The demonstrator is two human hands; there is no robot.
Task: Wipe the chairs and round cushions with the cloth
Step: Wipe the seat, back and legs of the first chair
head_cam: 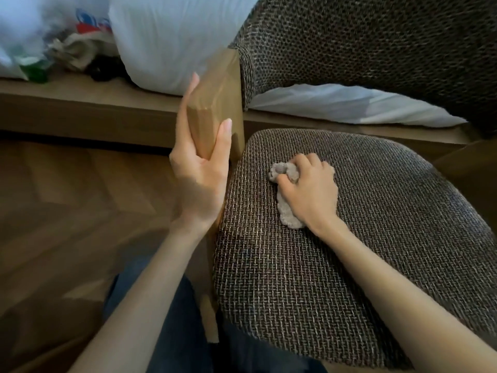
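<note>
Far left, 10 o'clock: blurred plastic bags [32, 57] sat on a wooden bed frame [80, 109], herringbone floor [67, 197] below it. At 11 o'clock a white pillow [172, 36] lay against the frame's edge.

Left hand [200, 179] clamped the front end of the chair's wooden armrest [217, 103], with the thumb on the near face and the fingers stretched flat along the far face. Grip was on the wood only, not on the fabric.

Blue-jeaned leg [174, 332] showed at 6 o'clock, just beside the chair leg.

Seat cushion [349, 265] was a brown woven, rounded pad filling the right half. Cloth [287, 214] was grey and bunched up, lying on the cushion toward its 10 o'clock edge, near the armrest but not touching it. Right hand [309, 192] was on top of it, fingers curled into the wad and gripping it, pressing it down onto the weave. Part of the cloth stuck out past the fingertips and part out under the heel of the hand.

At 1 o'clock, the backrest [376, 44] had the same weave. White bedding [349, 106] showed in the gap between backrest and cushion.
</note>
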